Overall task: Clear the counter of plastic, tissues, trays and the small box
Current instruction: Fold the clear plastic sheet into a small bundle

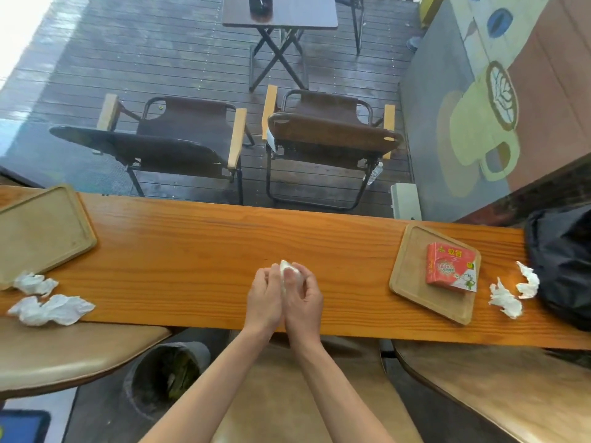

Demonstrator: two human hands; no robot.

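At the counter's point(198, 238) left end a wooden tray point(41, 231) lies beside two crumpled tissues point(51, 310) near the front edge. At mid-counter the left hand point(265, 297) and right hand point(302, 298) curl together around a wad of clear plastic point(285, 266). Toward the right end, a second tray point(412, 270) carries the small red box point(451, 266), with two more tissues point(505, 300) just beside it and a black bag point(563, 260) at the far right end.

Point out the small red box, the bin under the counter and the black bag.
small red box point(451, 265), head view, top face.
bin point(166, 375), head view, contents.
black bag point(563, 260), head view, middle.
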